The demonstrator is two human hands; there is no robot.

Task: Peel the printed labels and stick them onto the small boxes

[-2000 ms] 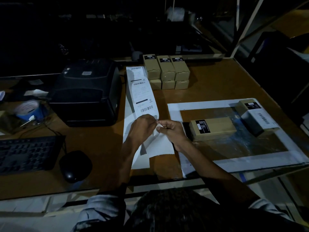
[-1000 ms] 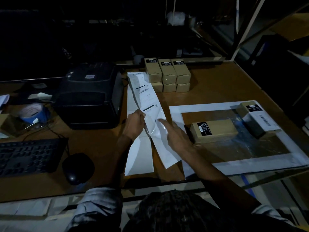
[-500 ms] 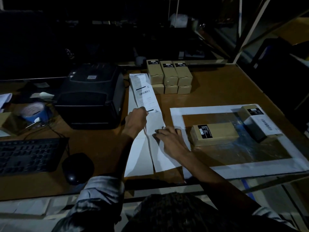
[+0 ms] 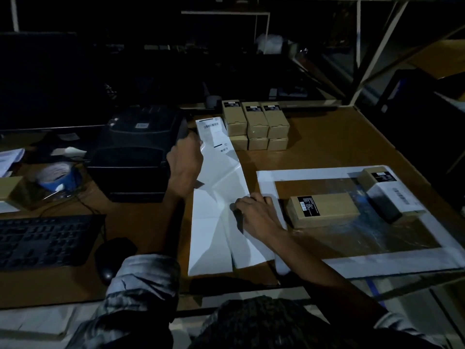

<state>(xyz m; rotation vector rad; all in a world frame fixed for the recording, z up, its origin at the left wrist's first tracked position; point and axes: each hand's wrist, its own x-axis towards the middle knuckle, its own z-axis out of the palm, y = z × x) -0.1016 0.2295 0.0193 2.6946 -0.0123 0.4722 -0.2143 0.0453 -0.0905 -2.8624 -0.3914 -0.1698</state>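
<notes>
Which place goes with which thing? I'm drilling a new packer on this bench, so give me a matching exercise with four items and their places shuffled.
Things:
1. label printer
2. stack of small boxes
3. keyboard
4. box with white label

Places:
A. near left edge of the table
B. right side, on the white-bordered mat
C. far end of the label strip, right of it
D. left of the label strip, beside the left hand

Pairs: 1-D, 2-C, 3-A, 4-B
</notes>
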